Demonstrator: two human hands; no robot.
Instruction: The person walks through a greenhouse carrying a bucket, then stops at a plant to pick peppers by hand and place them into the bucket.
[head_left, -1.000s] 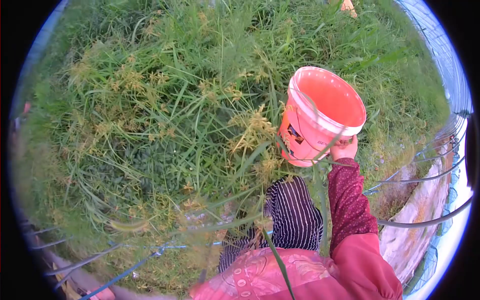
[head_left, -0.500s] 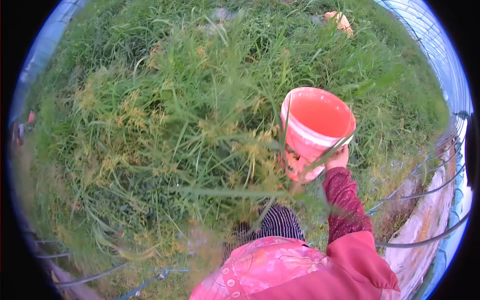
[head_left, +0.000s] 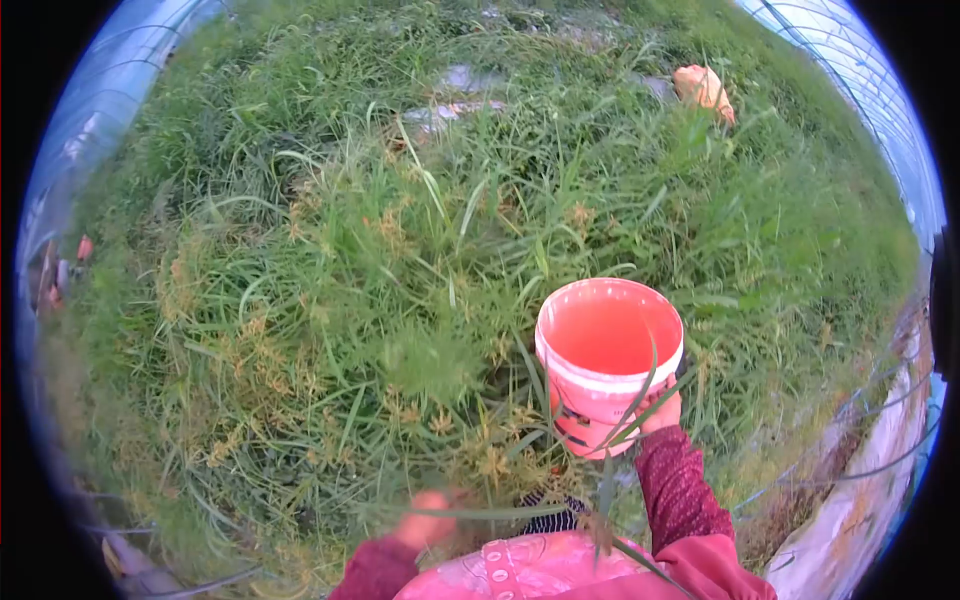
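A pink-red bucket [head_left: 608,385] with a pale rim tilts toward me among tall grass, its pink inner wall showing. My right hand [head_left: 660,408] is closed on the bucket's near right side, below the rim. Grass blades cross in front of the bucket, and the fingers are partly hidden. Low on the left, my left hand [head_left: 427,518] is smeared by motion just above the grass, close to my body. A long grass blade [head_left: 500,514] passes across it, and I cannot see whether the fingers touch it.
Dense weeds and grass [head_left: 330,330] surround me. An orange-peach bag-like object [head_left: 703,92] lies at the upper right. Pale plastic sheeting [head_left: 455,112] shows through behind. A plastic tunnel wall [head_left: 865,80] with hoops curves along the right side.
My left hand has come into view at the lower left. The bucket, still in my right hand, sits lower and slightly further left in view; the background has also shifted down.
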